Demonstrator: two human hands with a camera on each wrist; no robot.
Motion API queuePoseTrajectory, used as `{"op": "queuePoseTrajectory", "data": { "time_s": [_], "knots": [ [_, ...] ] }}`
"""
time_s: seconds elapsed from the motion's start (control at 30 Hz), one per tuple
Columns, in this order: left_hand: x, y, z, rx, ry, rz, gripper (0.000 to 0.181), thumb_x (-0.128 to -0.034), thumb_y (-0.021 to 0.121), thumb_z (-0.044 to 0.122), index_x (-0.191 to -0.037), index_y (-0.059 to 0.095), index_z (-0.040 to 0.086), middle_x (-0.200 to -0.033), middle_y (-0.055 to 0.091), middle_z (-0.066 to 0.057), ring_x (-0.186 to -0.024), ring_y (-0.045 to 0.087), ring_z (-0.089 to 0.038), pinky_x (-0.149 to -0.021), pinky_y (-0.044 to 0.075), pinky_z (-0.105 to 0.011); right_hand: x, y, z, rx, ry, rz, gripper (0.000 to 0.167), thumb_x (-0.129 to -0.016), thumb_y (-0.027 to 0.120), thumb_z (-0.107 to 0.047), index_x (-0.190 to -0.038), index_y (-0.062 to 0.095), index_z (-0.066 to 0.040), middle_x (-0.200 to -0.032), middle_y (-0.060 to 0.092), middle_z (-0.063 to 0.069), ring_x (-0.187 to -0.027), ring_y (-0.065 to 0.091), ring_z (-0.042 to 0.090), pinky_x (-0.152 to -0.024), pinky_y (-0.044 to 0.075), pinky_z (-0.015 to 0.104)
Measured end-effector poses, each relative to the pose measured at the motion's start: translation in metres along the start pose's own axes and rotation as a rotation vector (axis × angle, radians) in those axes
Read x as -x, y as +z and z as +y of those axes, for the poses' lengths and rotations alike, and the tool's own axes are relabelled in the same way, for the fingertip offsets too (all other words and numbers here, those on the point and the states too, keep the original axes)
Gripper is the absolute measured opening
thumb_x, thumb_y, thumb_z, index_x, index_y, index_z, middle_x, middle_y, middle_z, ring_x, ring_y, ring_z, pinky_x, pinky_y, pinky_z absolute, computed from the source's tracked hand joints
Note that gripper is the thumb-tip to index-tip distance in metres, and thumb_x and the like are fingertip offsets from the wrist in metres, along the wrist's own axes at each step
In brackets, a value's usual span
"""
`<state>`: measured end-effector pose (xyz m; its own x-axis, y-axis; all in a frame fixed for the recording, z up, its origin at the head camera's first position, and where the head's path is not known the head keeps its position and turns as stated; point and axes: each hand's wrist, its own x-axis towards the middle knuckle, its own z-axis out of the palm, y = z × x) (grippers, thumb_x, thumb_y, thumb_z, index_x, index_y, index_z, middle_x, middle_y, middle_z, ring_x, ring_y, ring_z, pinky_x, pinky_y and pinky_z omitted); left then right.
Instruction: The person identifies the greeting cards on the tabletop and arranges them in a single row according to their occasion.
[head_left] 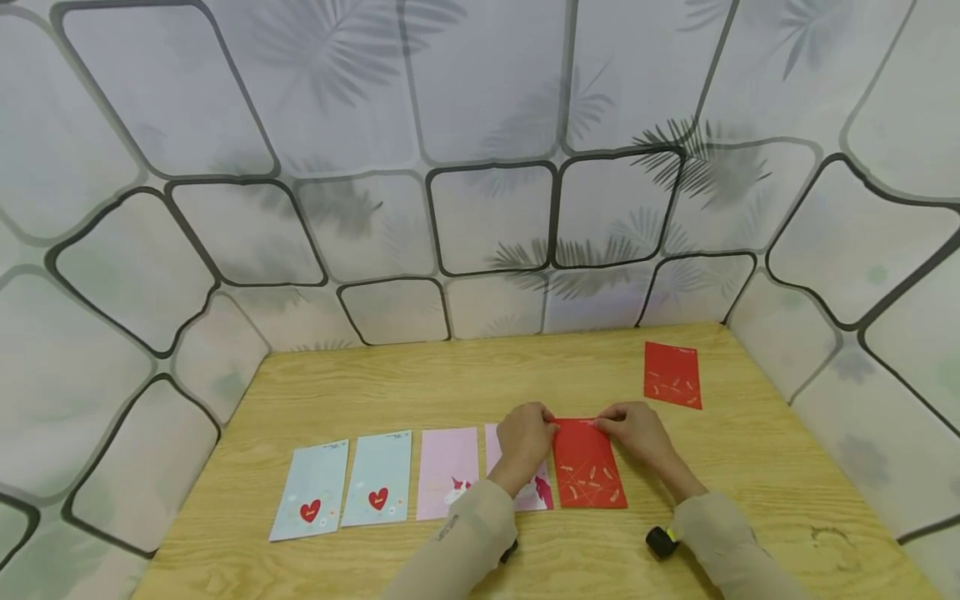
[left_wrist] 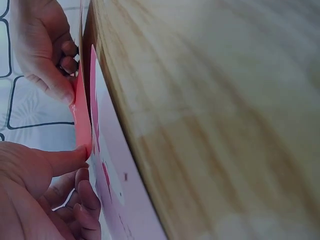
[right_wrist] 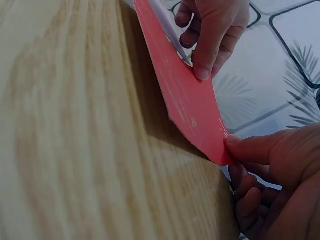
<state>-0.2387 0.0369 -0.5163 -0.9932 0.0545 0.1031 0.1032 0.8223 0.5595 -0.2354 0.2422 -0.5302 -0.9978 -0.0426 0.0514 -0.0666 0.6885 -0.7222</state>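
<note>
A red card (head_left: pixel 581 467) with pale feather-like marks lies at the right end of a row, its far edge slightly raised. My left hand (head_left: pixel 522 442) pinches its far left corner between thumb and fingers. At the far right corner, my right hand (head_left: pixel 640 433) pinches the same card, thumb on top, as the right wrist view of the red card (right_wrist: pixel 187 95) shows. Just left of it lies a pink card (left_wrist: pixel 117 170), partly covered by my left hand and forearm in the head view. Another pink card (head_left: pixel 442 458) with a unicorn print lies beside that one.
Two light blue cards (head_left: pixel 309 492) with red hearts continue the row leftward. A second red card (head_left: pixel 672 375) lies apart at the back right of the wooden table (head_left: pixel 450 383). Patterned fabric walls (head_left: pixel 491 221) enclose the back and sides.
</note>
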Motion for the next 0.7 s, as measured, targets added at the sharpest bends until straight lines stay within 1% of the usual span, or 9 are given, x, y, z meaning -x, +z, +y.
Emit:
{"op": "queuePoseTrajectory", "data": {
  "time_s": [0.17, 0.3, 0.43, 0.7],
  "knots": [
    [-0.0003, -0.0010, 0.0006, -0.014, -0.015, -0.022, 0.009, -0.0873, 0.084, 0.025, -0.086, 0.078, 0.017, -0.083, 0.073, 0.004, -0.077, 0.067, -0.017, -0.069, 0.050, -0.037, -0.0003, 0.0024, 0.0006, 0.038, -0.015, 0.016, 0.016, -0.092, 0.078, -0.020, -0.096, 0.081, -0.005, -0.093, 0.076, 0.008, -0.089, 0.070, 0.029, -0.079, 0.056, 0.048],
    [-0.0003, -0.0015, 0.0025, -0.051, -0.004, -0.035, 0.010, -0.0876, 0.084, 0.025, -0.089, 0.078, 0.016, -0.086, 0.073, 0.003, -0.079, 0.068, -0.017, -0.070, 0.052, -0.037, -0.0003, 0.0039, 0.0005, 0.056, -0.011, 0.031, 0.014, -0.092, 0.078, -0.019, -0.095, 0.081, -0.006, -0.091, 0.076, 0.007, -0.085, 0.070, 0.027, -0.075, 0.056, 0.046],
    [0.0003, -0.0019, 0.0042, -0.089, 0.002, -0.037, 0.012, -0.0883, 0.083, 0.026, -0.092, 0.078, 0.016, -0.088, 0.074, 0.002, -0.081, 0.069, -0.018, -0.068, 0.052, -0.035, -0.0004, 0.0056, 0.0000, 0.072, -0.002, 0.042, 0.015, -0.091, 0.079, -0.020, -0.094, 0.080, -0.005, -0.091, 0.076, 0.007, -0.082, 0.069, 0.025, -0.072, 0.055, 0.043],
    [0.0016, -0.0031, 0.0055, -0.122, -0.005, -0.039, 0.013, -0.0889, 0.083, 0.027, -0.093, 0.078, 0.015, -0.089, 0.074, 0.001, -0.080, 0.068, -0.018, -0.068, 0.052, -0.035, -0.0004, 0.0076, 0.0003, 0.077, 0.014, 0.053, 0.017, -0.089, 0.081, -0.023, -0.093, 0.078, -0.006, -0.085, 0.074, 0.004, -0.072, 0.064, 0.017, -0.064, 0.051, 0.035]
  ]
}}
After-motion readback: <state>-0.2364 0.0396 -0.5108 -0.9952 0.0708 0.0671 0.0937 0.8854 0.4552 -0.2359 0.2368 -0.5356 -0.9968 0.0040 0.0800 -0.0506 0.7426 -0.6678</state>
